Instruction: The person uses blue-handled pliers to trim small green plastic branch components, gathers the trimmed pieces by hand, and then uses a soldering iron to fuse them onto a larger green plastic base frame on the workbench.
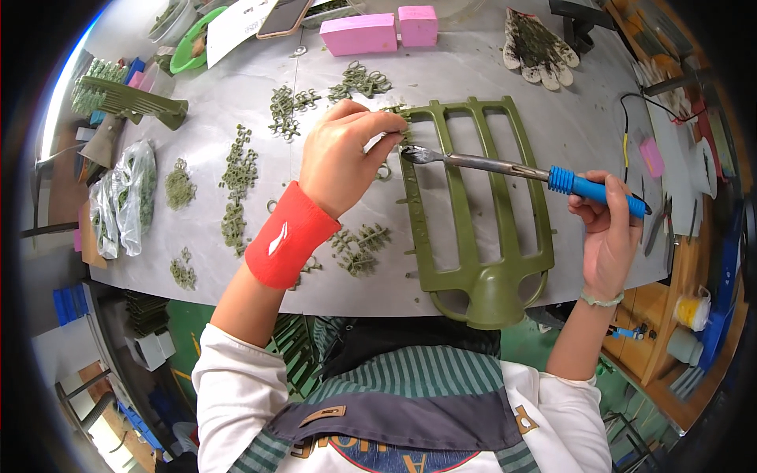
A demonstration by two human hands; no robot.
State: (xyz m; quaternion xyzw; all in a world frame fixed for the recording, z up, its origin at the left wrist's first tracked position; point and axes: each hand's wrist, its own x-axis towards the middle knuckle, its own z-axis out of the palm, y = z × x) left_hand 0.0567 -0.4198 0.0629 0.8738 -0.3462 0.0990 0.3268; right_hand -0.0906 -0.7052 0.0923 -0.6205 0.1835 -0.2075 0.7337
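My right hand is closed round the handle of a blue-handled tool with a metal shaft and a flat, spoon-shaped tip. That tip rests at or just over the left bar of an olive-green pronged frame, like a rake head, lying on the table. My left hand, below a red wristband, pinches a small green piece by the frame's far left corner. Fingertips partly hide this piece, so its shape is unclear. Short stubs stick out along the frame's left bar.
Piles of small green ring-like parts lie left of the frame. Pink blocks, a phone and a stained glove are at the back. A plastic bag and another green frame stand left; pliers lie right.
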